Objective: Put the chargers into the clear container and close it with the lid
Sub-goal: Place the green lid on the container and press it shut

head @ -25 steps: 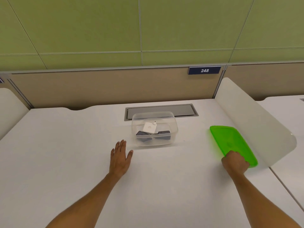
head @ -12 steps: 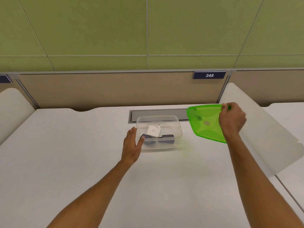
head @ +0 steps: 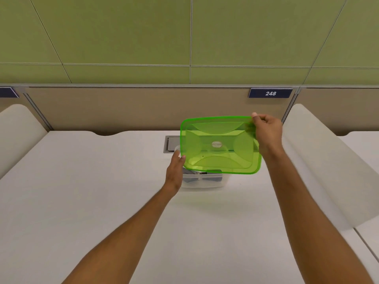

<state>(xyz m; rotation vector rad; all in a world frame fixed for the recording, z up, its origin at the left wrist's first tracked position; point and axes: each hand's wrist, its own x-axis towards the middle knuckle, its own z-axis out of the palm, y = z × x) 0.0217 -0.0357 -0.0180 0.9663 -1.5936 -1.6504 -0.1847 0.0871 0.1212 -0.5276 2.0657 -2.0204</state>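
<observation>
A translucent green lid point(head: 219, 146) hangs tilted in the air over the clear container point(head: 205, 182), hiding most of it. My right hand point(head: 266, 130) pinches the lid's far right corner. Only the container's front wall shows below the lid, with dark chargers point(head: 189, 174) visible through it; a white charger seen earlier is now hidden. My left hand point(head: 174, 171) lies flat, fingers extended, against the container's left wall, with its fingertips close to the lid's left edge.
The white desk point(head: 82, 191) stretches wide on the left and in front. A grey cable hatch point(head: 171, 144) sits just behind the container. Curved white dividers stand at the right point(head: 320, 160) and left point(head: 16, 132). A beige partition carries a "248" sign point(head: 270, 93).
My right hand picked the lid up from the desk at the right and carried it left, over the container. My left hand moved from the desk to the container's left side.
</observation>
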